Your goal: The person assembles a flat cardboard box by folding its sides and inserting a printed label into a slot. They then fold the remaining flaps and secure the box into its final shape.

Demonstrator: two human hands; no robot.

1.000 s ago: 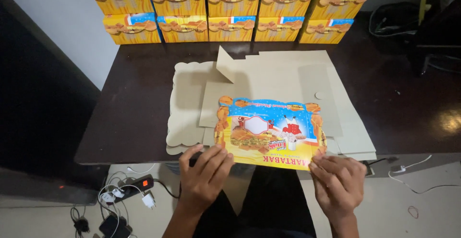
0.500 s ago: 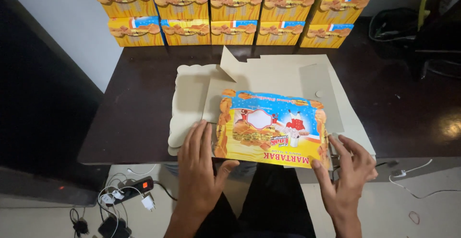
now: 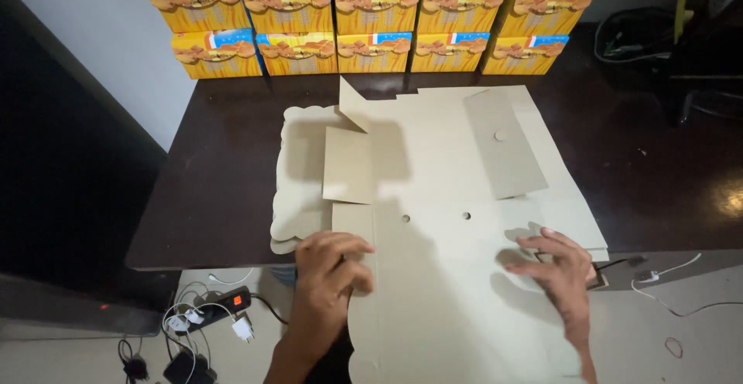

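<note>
Lying under both hands' fingers [image 3: 352,246], the flat cardboard sheet [image 3: 441,276] overhangs the table [image 3: 209,190].

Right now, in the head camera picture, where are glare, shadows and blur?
Head view: glare spot on the dark glossy wooden table at right; soft shadows fall on the flat unprinted grey-brown cardboard box blank beside both hands; right hand is slightly motion-blurred, left hand sharper.
</note>
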